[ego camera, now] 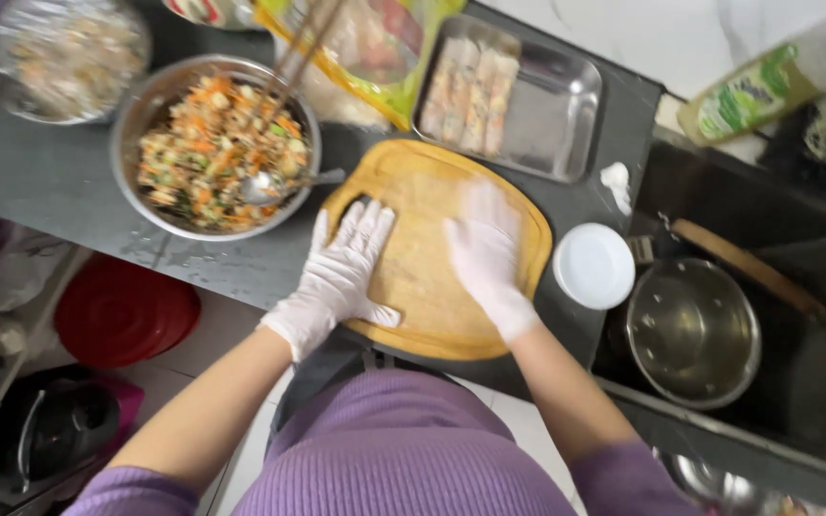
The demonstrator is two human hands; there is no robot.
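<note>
A round wooden cutting board (423,315) lies on the dark counter in front of me, with a thin translucent wrapper sheet (432,205) spread on it. My left hand (341,277), in a white glove, rests flat with fingers spread on the board's left part. My right hand (485,253), also gloved and blurred, lies flat on the sheet near the board's middle right. Neither hand holds anything.
A metal bowl of chopped vegetable filling (212,143) with a spoon and chopsticks stands at the left. A steel tray (552,110) with several rolled wraps sits behind the board. A small white dish (593,266), a sink with a metal pot (692,333), and a green bottle (767,81) are right.
</note>
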